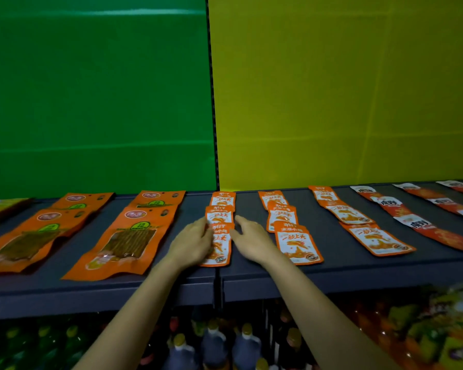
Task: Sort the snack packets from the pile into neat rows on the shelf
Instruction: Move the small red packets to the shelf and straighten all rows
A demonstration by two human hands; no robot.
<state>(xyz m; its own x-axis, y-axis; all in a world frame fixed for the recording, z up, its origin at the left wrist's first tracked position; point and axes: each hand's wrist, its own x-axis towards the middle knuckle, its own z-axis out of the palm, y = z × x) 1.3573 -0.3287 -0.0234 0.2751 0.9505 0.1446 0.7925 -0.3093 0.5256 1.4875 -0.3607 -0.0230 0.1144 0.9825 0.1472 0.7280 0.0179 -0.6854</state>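
Three small orange-and-white snack packets make up the centre row (220,216) on the dark shelf (345,259), overlapped like tiles from back to front.

Item in hand: front packet (222,248), lying flat near the shelf's front lip, its long axis running front to back.

Left grip (191,244): released, fingers laid fairly straight over the packet's left edge, pressing rather than pinching.

Right grip (251,241): released, fingers extended toward the packet's right edge. Whether the fingertips touch it or stop just short cannot be told from this angle.

Handling, by judgement: a sealed foil-type sachet, very light, thin and floppy, with a glossy face that probably slides easily on the smooth shelf and on the packet beneath. It is not fragile, though the contents may dent under hard pressure. It suits nudging with flat fingers along both long edges to square it up. For lifting, a pinch on a crimped end seam or a side edge should serve, since the middle would buckle.

Adjacent stock: a neighbouring row (284,218) of like packets just to the right, tiled the same way. Long orange packets (123,241) lie to the left in their own row. Bottles (214,343) stand on the level below.

No loose pile shows in view.
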